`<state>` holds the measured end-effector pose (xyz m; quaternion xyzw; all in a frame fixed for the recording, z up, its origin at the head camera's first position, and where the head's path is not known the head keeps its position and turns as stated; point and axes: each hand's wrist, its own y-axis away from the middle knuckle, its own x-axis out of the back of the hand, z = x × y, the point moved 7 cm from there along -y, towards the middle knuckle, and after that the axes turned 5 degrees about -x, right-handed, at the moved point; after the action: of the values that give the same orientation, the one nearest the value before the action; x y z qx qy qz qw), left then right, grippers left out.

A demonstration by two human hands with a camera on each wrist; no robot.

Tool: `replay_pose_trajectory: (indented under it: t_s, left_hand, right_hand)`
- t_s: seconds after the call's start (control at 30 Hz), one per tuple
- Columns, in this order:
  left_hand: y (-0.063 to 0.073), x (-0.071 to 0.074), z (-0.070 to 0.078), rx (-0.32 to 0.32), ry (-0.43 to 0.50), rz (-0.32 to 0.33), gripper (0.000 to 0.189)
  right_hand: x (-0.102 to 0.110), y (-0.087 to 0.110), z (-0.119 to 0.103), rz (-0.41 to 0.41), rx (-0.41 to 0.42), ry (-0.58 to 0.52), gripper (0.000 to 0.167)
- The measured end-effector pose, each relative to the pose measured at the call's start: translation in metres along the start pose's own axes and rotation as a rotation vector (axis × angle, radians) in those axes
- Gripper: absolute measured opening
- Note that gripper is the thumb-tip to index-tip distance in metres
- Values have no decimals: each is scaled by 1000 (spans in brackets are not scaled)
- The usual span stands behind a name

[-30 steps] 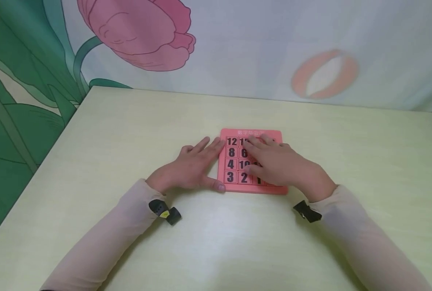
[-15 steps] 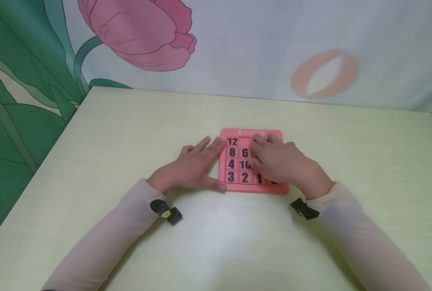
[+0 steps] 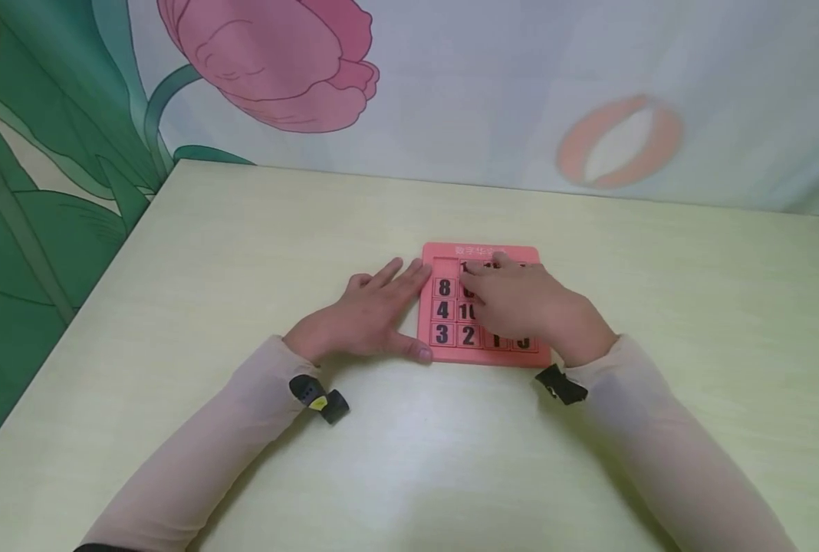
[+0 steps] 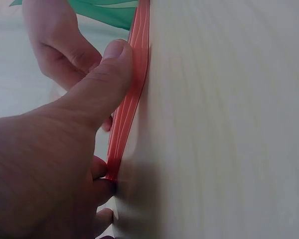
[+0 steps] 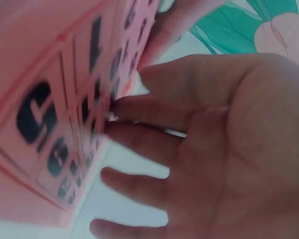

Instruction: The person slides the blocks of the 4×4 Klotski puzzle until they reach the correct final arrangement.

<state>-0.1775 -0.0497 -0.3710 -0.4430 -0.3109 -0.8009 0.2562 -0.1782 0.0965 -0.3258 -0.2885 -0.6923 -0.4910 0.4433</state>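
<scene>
A pink sliding number puzzle (image 3: 468, 355) lies flat on the table, its black-numbered tiles set in a frame. The top-left slot (image 3: 445, 267) is bare, with tiles 8, 4 and 3 below it. My left hand (image 3: 361, 318) steadies the puzzle: spread fingers touch its left side and the thumb (image 4: 102, 82) presses the front edge near the corner. Over the upper right part lies my right hand (image 3: 530, 303), its fingertips touching tiles in the top rows and hiding several numbers. In the right wrist view its fingers (image 5: 139, 142) are extended against the puzzle's face.
The pale table (image 3: 278, 230) reaches around the puzzle on all sides. Behind its far edge hangs a light curtain (image 3: 465, 100) printed with a pink flower and green leaves. Dark straps (image 3: 320, 399) sit on both sleeve cuffs.
The top-row tiles have slid right one after another: 15 first, then 12, so the bare slot is now at top left. My right hand shifted slightly; the left stayed on the puzzle's edge.
</scene>
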Motion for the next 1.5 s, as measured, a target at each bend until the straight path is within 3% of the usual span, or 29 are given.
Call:
replay_pose_trajectory:
  t_s: [0.1,0.3,0.63,0.9,1.23,1.5]
  left_hand:
    - [-1,0,0,-1,-5,1,121]
    - [0,0,-1,-3,-12,-7,121]
    - [-2,0,-2,6,-13,-8,121]
    - [-2,-1,-1,-2,-17,-3,119]
    - [2,1,-3,10,-17,-9,119]
    - [0,1,-2,-11,-13,4,119]
  right_hand:
    - [2,5,2,14,6,7,51]
    - [-5,7,-15,-14,125,-10,57]
    - [-9,-7,-8,20,64,-6,64]
    - [-13,23,-20,-45,221,-7,59]
    - [-14,12,-16,61,157,71,60]
    - [-19,47,-27,-5,293,81,56]
